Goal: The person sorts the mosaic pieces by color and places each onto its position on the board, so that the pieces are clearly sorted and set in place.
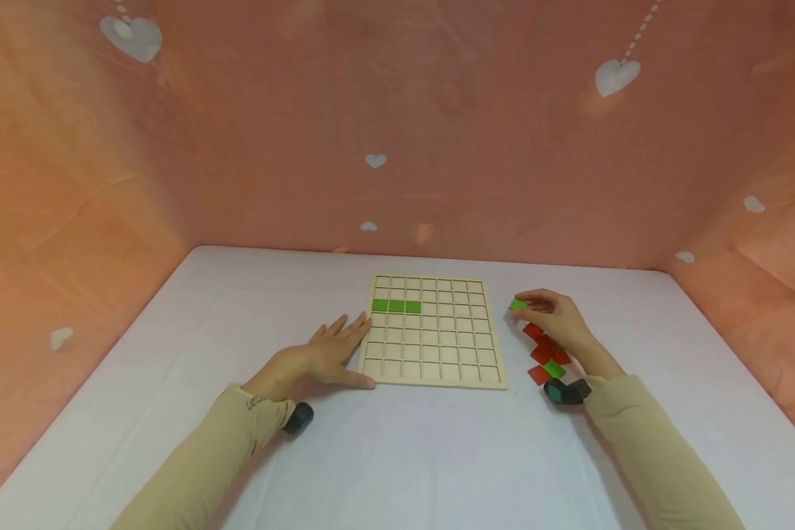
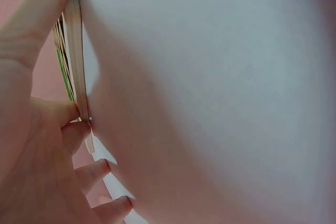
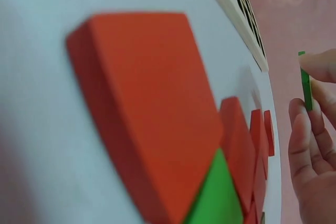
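A pale wooden grid board lies on the white table, with three green square tiles side by side in its third row from the far edge, at the left. My left hand is spread flat at the board's left side, its thumb along the near corner and fingertips against the edge. Between thumb and fingers, my right hand pinches a green tile, raised above the table to the right of the board. In the right wrist view the held tile is seen edge-on.
Below my right hand lies a loose cluster of red tiles with a green tile among them. The white table meets an orange-pink cloth backdrop with white hearts. Dark wrist cameras sit at both cuffs.
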`<state>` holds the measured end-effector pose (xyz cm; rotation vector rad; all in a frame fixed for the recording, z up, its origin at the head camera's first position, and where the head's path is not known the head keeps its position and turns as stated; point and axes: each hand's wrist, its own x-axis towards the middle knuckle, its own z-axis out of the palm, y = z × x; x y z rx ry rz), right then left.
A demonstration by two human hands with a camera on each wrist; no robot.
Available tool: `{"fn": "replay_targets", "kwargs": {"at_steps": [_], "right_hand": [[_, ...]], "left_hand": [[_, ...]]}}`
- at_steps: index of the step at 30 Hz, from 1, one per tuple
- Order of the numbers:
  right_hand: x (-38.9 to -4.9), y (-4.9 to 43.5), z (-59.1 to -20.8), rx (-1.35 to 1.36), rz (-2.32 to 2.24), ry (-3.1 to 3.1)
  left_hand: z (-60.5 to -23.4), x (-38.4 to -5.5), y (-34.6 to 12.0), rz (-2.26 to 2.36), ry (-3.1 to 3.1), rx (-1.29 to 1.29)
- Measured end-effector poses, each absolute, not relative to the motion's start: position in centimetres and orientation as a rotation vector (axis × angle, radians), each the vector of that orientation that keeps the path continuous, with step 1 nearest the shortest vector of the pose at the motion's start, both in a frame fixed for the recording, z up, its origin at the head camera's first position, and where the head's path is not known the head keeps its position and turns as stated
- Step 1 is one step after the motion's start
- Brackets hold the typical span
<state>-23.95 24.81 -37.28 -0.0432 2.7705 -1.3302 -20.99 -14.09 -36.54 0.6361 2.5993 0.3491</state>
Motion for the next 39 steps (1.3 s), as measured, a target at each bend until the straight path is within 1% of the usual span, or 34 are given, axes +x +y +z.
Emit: {"fn": "replay_targets", "kwargs": {"at_steps": [21, 39], "right_hand": [[-24.5, 22.8, -37.4, -0.168, -1.452, 2.728], [-25.2, 20.6, -37.2, -0.177, -1.475, 2.677]], "left_hand": [[-36.4, -20.8, -14.0, 0.356, 2.601, 0.637], [-36.6, -20.8, -14.1, 0.373, 2.59, 0.641]]}}
